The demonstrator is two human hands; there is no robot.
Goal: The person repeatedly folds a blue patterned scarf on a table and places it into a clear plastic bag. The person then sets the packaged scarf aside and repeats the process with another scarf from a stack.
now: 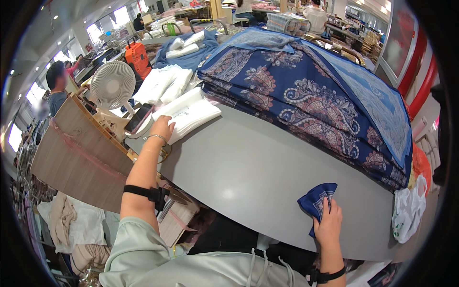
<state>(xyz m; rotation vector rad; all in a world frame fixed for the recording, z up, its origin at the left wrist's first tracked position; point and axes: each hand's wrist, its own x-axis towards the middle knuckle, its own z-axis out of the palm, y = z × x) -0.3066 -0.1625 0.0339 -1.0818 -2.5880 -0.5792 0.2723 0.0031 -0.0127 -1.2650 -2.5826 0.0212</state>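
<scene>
My right hand (330,219) grips a small folded navy scarf (315,197) with a pale patterned border, close to the near edge of the grey table (244,161). On the left, my left hand (163,127) touches the near side of a stack of white plastic bags (193,113) that bear print. Whether its fingers pinch a bag is hard to tell. Across the table's far side lies a large layered pile of navy paisley scarves (304,97), with a light blue border fabric (362,93) showing on top.
Beside the bags stand a white desk fan (113,86) and a smartphone (139,119). More white bags (163,82) lie behind them, near an orange fan (137,57). A white plastic bag (408,211) hangs at the right table edge. Several people are farther back.
</scene>
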